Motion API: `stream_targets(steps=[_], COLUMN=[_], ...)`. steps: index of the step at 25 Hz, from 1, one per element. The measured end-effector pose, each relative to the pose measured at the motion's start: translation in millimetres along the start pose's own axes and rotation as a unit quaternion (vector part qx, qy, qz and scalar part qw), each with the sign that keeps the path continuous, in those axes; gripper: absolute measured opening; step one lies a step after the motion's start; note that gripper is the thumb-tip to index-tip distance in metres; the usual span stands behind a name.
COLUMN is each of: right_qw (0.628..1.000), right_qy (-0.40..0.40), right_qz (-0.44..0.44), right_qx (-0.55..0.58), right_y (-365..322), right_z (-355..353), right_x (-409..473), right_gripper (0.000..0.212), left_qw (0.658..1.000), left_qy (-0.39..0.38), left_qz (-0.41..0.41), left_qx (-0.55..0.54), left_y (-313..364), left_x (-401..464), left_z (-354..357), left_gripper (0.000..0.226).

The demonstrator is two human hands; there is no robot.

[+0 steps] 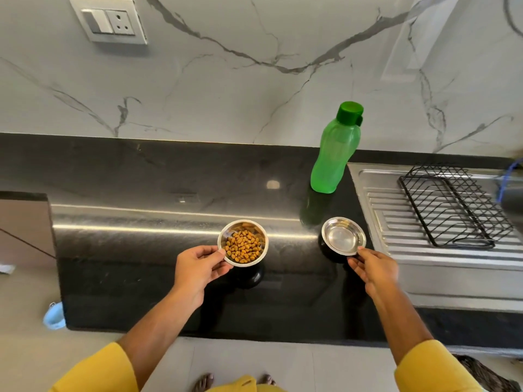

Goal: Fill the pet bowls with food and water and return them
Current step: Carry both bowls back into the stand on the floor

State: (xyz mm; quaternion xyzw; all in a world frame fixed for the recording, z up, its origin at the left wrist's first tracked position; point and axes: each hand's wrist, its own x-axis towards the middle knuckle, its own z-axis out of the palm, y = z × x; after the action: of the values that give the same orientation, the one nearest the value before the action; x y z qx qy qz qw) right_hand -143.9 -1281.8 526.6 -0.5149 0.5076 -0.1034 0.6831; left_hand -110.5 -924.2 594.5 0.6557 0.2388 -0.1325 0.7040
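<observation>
Far to the left of both grips, low by the floor, a pale blue object (53, 315) peeks out from behind the black countertop (135, 264); most of it is hidden and it cannot be identified.

The left hand (198, 268) pinches the near-left rim of the steel bowl of kibble (242, 243), thumb on the rim and fingers curled beneath it. The bowl seems lifted just off the counter (a dark round reflection lies below and right of it), though contact is hard to judge. The brown pellets cover the bowl's floor; too many overlap to count.

To the right, the right hand (373, 268) grips the near rim of the second steel bowl (343, 236), thumb tip on the edge, fingers folded under and partly hidden. This bowl tilts toward the camera and looks shiny inside; whether it holds water cannot be told.

Beyond that grip, slightly left of it and near the marble wall, one green bottle (336, 149) stands upright with its cap closed, apart from both bowls.

Right of the right hand lies the steel drainboard (396, 261), carrying one black wire rack (452, 205); a dark blurred object with a blue cord (509, 188) is cut off at the frame's edge.

Count: two bowls, one bottle, one rack.
</observation>
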Motion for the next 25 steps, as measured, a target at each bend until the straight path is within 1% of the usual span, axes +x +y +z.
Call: stream_targets(steps=[4,8,12,15,19,22,25], right_qw=[1.000,1.000,1.000,0.999,0.994,0.986,0.976], right_qy=[-0.007,0.007,-0.006,-0.037,-0.097,-0.159,-0.210], right_qz=[0.015,0.006,-0.004,-0.013,-0.037,-0.040,-0.031], right_qx=[0.008,-0.002,-0.009,-0.006,-0.023,-0.041,-0.056], right_y=[-5,-4,-5,-4,3,17,39], right_z=[-2,-1,3,15,46,81,126], right_x=[1,-2,-9,-24,-62,-103,-155], right_gripper=[0.026,0.020,0.019,0.019,0.015,0.014,0.012], left_qw=[1.000,0.999,0.998,0.997,0.994,0.989,0.983], left_qy=[0.012,0.030,0.047,0.063,0.084,0.115,0.145], left_qz=[-0.008,-0.012,-0.016,-0.017,-0.012,-0.006,-0.004], left_qx=[-0.014,-0.023,-0.035,-0.044,-0.074,-0.097,-0.117], left_y=[-6,-11,-13,-12,-9,-9,-13], left_x=[-7,-12,-17,-20,-26,-32,-37], left_z=[5,0,-12,-31,-70,-117,-179], left_gripper=[0.014,0.016,0.018,0.019,0.017,0.015,0.014])
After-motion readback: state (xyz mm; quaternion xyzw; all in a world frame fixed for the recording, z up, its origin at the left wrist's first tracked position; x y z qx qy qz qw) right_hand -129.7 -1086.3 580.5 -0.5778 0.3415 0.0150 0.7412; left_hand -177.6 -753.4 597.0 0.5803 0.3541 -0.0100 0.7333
